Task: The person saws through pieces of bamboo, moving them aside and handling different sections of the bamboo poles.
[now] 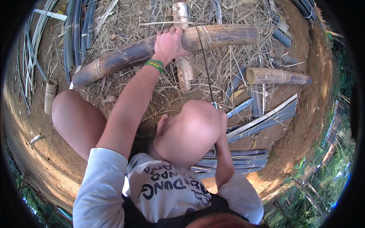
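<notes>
A thick, brown, scorched-looking bamboo pole (131, 53) lies across in front of me, resting over a short pale log (185, 76). My left hand (169, 45), with a green band at the wrist, presses on the pole's middle, its fingers curled over the far side. Right of that hand, the thin dark blade of a saw (207, 72) crosses the pole beside a pale ring. My right hand (223, 118) closes on the saw's near end by my right knee, which partly hides it. Whether the blade has cut into the pole cannot be made out.
A shorter bamboo piece (279, 76) lies on the right, near split dark strips (266, 118). More strips (78, 34) lie at the far left, and a small bamboo tube (50, 95) stands beside my left knee. Dry straw and shavings (125, 22) cover the dirt.
</notes>
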Motion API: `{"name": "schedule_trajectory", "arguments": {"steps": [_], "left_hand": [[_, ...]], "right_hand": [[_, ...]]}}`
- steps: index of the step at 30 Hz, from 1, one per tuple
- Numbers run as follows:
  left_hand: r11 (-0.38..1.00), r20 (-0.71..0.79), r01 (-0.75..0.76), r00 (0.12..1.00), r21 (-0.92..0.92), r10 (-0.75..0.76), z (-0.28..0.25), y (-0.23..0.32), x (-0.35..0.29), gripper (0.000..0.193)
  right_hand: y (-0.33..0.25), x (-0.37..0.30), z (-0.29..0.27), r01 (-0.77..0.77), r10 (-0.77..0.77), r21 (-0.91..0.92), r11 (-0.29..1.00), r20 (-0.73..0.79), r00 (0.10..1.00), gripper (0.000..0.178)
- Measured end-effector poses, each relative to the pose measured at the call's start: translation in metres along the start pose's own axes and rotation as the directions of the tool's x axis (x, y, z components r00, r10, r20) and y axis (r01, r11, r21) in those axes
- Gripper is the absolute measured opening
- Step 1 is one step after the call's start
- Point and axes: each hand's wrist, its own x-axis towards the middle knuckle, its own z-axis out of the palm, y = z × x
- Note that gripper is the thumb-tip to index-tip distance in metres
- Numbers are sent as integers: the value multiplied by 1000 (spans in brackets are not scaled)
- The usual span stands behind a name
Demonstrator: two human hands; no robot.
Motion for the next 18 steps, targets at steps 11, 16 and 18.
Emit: {"name": "schedule_trajectory", "arguments": {"steps": [11, 16, 18], "left_hand": [[998, 200, 53, 979, -46, -43, -13, -2, 13, 105], [996, 213, 55, 976, -75, -38, -22, 2, 15, 104], [994, 225, 41, 974, -105, -17, -16, 12, 24, 103]], "right_hand": [[-9, 27, 16, 154, -159, -96, 983, -51, 986, 53], [-42, 52, 18, 329, -330, -35, 944, -143, 933, 56], [-100, 117, 26, 299, -306, -67, 952, -185, 934, 59]]}}
